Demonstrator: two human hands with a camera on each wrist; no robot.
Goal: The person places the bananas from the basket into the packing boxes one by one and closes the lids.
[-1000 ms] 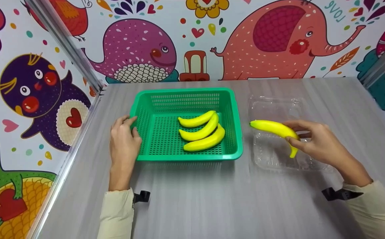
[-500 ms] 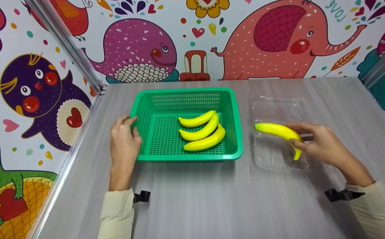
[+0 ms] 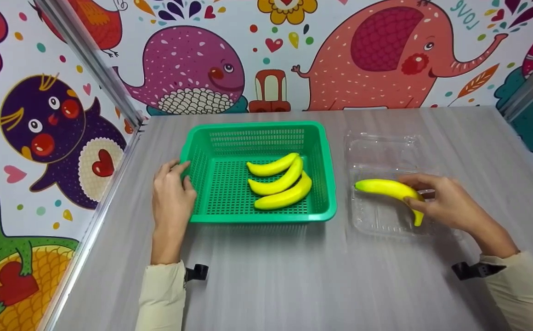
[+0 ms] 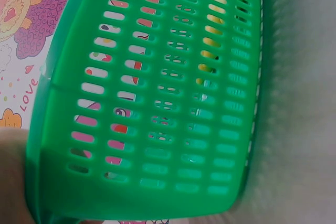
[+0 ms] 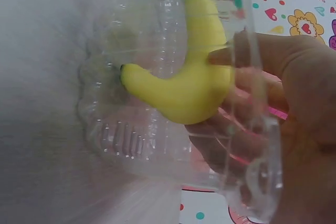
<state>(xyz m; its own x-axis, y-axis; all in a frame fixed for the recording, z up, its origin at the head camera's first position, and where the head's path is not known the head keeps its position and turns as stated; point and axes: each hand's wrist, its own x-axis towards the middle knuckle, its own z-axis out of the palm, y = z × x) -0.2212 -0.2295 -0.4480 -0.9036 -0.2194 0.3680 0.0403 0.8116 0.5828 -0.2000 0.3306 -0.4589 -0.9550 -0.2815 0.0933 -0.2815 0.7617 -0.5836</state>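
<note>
My right hand (image 3: 448, 200) pinches a yellow banana (image 3: 383, 187) between thumb and fingers. The banana's green tip points left, and it is over the near half of a clear plastic clamshell container (image 3: 372, 220). Through the see-through wall in the right wrist view, the banana (image 5: 197, 85) shows curved, the fingers behind it. My left hand (image 3: 172, 197) holds the left rim of a green plastic basket (image 3: 259, 218); some of its fingers are hidden. Three more yellow bananas (image 3: 282, 195) lie on the basket floor, right of its middle.
The container's open lid part (image 3: 383, 149) lies at the back, right of the basket. A grey wood-grain table (image 3: 275, 276) carries everything. Cartoon-printed walls (image 3: 275, 46) stand behind and at the sides, with metal frame posts (image 3: 96, 64) at the corners.
My right hand has moved the banana a little right and towards me, down over the near half of the clear container. The left hand and the basket have stayed still.
</note>
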